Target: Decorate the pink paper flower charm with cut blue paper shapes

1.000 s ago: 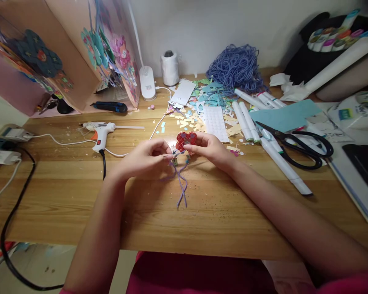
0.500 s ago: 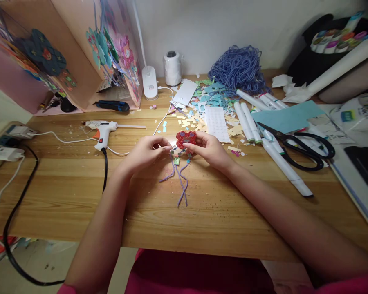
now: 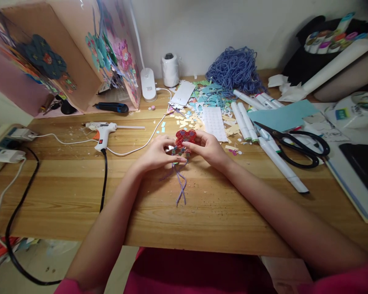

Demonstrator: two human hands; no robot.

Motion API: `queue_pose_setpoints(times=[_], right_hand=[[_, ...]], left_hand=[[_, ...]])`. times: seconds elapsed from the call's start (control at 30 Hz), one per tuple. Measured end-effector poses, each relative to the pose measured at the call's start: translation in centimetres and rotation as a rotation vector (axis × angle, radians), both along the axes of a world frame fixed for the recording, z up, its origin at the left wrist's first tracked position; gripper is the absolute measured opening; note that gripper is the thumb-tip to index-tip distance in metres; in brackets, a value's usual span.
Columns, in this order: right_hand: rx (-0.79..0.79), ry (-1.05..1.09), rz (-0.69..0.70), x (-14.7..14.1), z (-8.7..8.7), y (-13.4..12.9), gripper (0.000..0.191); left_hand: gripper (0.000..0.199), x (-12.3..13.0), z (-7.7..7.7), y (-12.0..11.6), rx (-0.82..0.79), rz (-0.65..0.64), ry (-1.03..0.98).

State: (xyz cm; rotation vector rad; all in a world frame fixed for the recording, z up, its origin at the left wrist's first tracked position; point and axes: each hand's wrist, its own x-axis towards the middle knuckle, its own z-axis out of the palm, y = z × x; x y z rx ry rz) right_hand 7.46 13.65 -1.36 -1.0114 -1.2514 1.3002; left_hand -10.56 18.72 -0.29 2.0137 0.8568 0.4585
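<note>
Over the middle of the table, my right hand (image 3: 209, 149) pinches a small red flower-shaped ornament (image 3: 185, 138) between thumb and fingers. Small bits of several colours sit along the lower edge of the ornament. Purple yarn strands (image 3: 180, 188) hang from it, their ends lying on the wood. From the other side, my left hand (image 3: 158, 154) grips the ornament's lower part. Its thumb crosses the front, over the tops of the strands, and its fingertips are partly hidden behind.
A white glue gun (image 3: 103, 134) lies left, its black cable (image 3: 103, 179) running to the front. Paper scraps (image 3: 187, 118), a purple yarn pile (image 3: 233, 70) and a white thread spool (image 3: 171, 70) are behind. White markers (image 3: 282, 165) and black-handled scissors (image 3: 303, 149) lie right; a utility knife (image 3: 112, 107) lies back left.
My left hand has moved right and slightly down, its thumb now across the ornament's lower part and strands. My right hand keeps its hold on the ornament. The view has shifted slightly.
</note>
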Motion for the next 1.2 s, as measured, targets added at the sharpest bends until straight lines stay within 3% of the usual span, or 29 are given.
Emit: queue_pose_setpoints(times=[0.2,0.77,1.2], right_hand=[[0.014,-0.014,0.007,0.0,-0.1,0.0,0.034],[0.051,0.017,0.017,0.2,-0.6,0.1,0.03],[0.057,0.054,0.01,0.2,-0.5,0.1,0.028]], left_hand=[[0.026,1.0,0.0,-0.4,0.171,-0.03,0.081],[0.041,1.4,-0.5,-0.5,0.253,-0.117,0.113],[0.033,1.1,-0.8,-0.2,0.304,-0.205,0.122]])
